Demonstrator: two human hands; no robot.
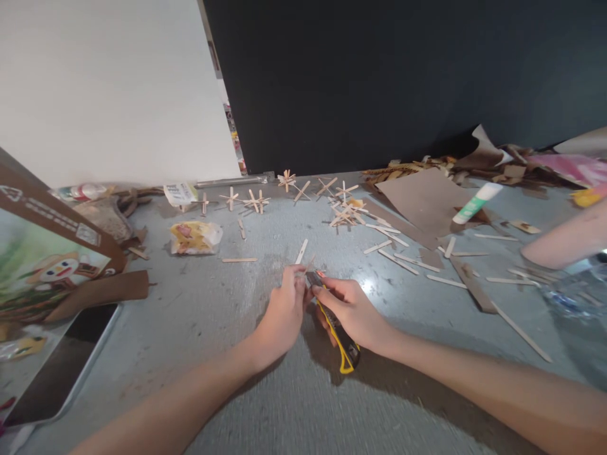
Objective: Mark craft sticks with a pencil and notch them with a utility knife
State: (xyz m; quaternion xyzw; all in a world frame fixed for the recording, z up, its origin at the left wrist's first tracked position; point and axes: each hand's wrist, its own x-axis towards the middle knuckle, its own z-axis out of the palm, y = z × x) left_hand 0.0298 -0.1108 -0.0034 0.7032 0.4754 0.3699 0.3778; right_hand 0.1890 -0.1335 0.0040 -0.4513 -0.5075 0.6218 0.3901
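Observation:
My right hand [358, 313] is wrapped round a yellow and black utility knife [334, 322], its handle slanting down toward me and its front end near my left fingertips. My left hand [284, 306] is closed in a pinch beside the knife's front. What sits between its fingers is mostly hidden, though a thin wooden sliver [310, 261] shows just past them. Right beyond the left fingers is a pale craft stick [301, 251] with a dark spot on it. Another craft stick [239, 260] lies flat to the left.
Crossed-stick pieces [255, 201] line the back by a black panel [403, 82]. Loose sticks, cardboard [417, 202] and a glue stick [477, 203] are at right, near another person's arm [569, 234]. At left are a wrapped snack [194, 238], a phone [64, 363] and a printed box [52, 253].

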